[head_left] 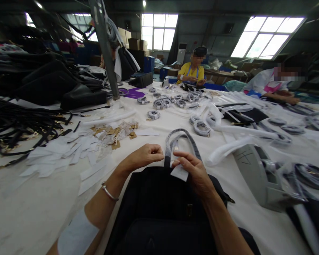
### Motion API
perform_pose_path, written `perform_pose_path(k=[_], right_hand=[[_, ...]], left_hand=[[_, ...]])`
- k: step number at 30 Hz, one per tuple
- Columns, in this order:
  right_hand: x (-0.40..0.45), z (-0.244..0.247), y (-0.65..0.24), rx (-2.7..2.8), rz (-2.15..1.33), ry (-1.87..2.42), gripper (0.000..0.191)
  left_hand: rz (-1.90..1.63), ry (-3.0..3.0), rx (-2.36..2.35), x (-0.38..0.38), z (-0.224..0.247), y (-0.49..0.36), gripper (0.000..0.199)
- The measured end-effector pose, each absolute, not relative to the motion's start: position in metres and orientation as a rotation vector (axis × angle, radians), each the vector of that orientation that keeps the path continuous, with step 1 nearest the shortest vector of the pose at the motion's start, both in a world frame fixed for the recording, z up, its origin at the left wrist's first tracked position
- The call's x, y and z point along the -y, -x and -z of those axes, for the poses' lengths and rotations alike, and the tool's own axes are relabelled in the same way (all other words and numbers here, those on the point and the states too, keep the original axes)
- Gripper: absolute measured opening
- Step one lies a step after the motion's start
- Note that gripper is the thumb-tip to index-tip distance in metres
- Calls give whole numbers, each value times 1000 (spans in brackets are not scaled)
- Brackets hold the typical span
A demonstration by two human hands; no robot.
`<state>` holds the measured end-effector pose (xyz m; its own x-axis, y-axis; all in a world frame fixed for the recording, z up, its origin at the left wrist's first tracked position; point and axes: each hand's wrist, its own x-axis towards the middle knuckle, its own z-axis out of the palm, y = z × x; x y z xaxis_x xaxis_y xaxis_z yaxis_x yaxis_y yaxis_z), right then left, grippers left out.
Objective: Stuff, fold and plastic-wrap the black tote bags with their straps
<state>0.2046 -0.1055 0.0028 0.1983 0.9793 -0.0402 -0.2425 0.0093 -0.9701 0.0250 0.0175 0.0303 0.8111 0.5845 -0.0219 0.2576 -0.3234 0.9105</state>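
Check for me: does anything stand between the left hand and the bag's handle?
Nothing visible does. The left hand sits close beside the handle, at its left side; whether they touch is unclear. The right hand, holding a white tag, is farther right, not in between.

A black bag (162, 198) lies before the wearer on a white-covered desk (37, 212), its film-wrapped handles (181, 131) standing up. The left hand (150, 154) curls just beside them; the right hand (195, 170) has a white tag (179, 173) at its fingers. Paper slips (69, 152) and black straps (21, 129) lie left, a grey device (255, 177) right, coiled straps (159, 103) beyond; two people sit farther back, one in yellow (186, 71), one in white (260, 79).
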Motion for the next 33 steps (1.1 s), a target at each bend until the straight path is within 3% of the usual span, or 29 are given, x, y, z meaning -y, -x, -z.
perform_pose_path(k=[12,16,22,28,33], right_hand=[[107,-8,-195,764,-1401,908,40],[105,-4,-194,796,-1384,997,42],[104,2,-196,883,-1261,1108,38],[101,9,-197,971,-924,1260,26],[99,9,-198,713,-934,1129,29]], left_hand=[[-478,-1624,-533,-13,-24,-38,16],[-540,-1547,-477,-13,-29,-32,29],[-433,-1601,-399,-11,-34,-28,22],[-360,-1753,-469,-5,-32,-33,25],[-667,-1543,-461,-9,-29,-37,25]])
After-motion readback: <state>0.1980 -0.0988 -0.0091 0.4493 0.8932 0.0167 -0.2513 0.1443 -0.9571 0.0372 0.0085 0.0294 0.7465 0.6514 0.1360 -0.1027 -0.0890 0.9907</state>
